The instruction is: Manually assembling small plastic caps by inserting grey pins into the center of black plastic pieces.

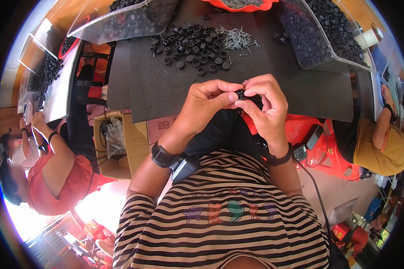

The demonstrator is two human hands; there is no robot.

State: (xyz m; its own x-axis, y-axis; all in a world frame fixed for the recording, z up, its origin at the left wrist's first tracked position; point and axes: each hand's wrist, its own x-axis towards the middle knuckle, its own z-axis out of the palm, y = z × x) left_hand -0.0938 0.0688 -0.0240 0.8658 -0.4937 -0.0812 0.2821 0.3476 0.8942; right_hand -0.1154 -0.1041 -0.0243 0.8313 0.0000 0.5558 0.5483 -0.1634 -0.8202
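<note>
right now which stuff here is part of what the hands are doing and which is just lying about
In use:
- small black part, pinched between left hand and right hand
- loose black parts on the mat
- screws

Lying about:
- cardboard box
- clear bins of black parts
- red stool
- orange tray

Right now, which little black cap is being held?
The black cap pinched between the left hand and right hand; the rest lie in the pile.
</note>
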